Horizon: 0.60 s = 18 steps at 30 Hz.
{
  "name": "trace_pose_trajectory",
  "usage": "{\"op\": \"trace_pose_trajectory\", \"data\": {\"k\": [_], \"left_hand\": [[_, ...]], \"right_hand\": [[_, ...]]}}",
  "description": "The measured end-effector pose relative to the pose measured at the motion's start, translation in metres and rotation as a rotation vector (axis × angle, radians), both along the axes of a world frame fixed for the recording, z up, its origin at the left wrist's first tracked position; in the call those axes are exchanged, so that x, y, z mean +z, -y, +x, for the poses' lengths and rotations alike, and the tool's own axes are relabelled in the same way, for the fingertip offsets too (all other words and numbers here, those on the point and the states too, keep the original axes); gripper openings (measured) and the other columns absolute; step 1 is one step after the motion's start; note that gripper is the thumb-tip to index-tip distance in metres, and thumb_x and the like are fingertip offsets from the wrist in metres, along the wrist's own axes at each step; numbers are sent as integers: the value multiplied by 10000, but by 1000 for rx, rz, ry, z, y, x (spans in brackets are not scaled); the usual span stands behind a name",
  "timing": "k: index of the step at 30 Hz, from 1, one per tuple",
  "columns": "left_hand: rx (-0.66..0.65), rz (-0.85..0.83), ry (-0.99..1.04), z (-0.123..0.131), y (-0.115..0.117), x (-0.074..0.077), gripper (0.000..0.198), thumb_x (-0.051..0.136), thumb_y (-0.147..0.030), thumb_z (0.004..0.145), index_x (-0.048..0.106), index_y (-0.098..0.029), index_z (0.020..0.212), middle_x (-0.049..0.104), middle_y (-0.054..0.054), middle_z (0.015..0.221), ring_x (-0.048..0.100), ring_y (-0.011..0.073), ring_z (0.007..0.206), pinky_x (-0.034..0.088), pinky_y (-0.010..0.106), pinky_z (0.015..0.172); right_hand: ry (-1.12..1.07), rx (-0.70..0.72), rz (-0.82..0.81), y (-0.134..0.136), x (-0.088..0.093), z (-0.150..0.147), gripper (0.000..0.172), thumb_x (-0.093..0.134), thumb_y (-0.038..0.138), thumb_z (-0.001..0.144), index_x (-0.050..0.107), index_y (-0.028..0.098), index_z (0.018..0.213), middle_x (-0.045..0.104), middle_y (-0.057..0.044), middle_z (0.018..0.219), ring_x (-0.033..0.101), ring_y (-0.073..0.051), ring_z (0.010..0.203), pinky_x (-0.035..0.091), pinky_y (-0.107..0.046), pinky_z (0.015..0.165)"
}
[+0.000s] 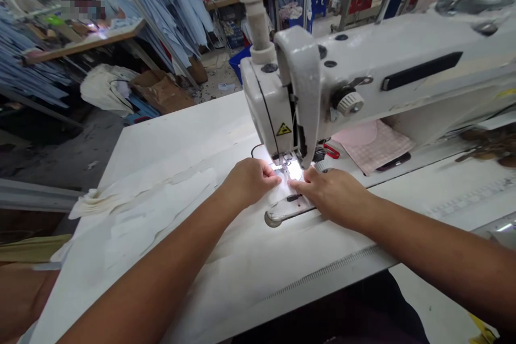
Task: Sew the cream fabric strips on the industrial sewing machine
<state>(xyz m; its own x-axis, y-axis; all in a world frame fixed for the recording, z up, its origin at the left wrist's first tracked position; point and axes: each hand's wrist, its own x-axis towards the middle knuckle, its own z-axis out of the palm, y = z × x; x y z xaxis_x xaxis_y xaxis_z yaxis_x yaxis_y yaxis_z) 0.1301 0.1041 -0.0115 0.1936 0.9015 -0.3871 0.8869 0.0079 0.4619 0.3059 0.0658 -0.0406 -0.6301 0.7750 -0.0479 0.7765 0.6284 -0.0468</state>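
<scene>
A white sewing machine (264,102) stands over the table, its lamp lighting the needle area brightly. Under the presser foot (285,164) lies a small piece of white fabric (283,189), partly washed out by the glare. My left hand (258,178) is closed at the left of the foot, thumb and fingers pinching the fabric's edge. On the other side, my right hand (336,193) has its fingers curled with the index fingertip on the fabric, close to the foot. Exactly how the right fingers grip it is hard to see.
Thin white fabric pieces (161,209) lie spread at the left of the table (181,123). A pink checked cloth (374,145) sits under the machine arm, near a red-handled tool (331,151). Beyond are hanging blue garments (161,5) and a person at another table (88,45).
</scene>
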Motion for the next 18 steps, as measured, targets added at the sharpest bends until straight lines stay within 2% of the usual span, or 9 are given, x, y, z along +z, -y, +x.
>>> {"op": "trace_pose_trajectory", "data": {"k": [9,18], "left_hand": [[-33,98,92,-7,-9,-13,235,566,-268,650,415,-198,483,360,-52,448,397,108,466,262,240,459],[-16,90,30,-6,-10,-11,239,565,-310,655,431,-197,493,380,-48,477,398,108,467,256,244,460]], "right_hand": [[22,-9,7,1,1,0,544,480,-23,641,573,214,1122,634,-88,911,480,-143,627,130,-257,452],[25,-23,-19,-1,2,0,516,478,-16,655,572,211,1109,629,-92,986,519,-150,674,174,-250,453]]}}
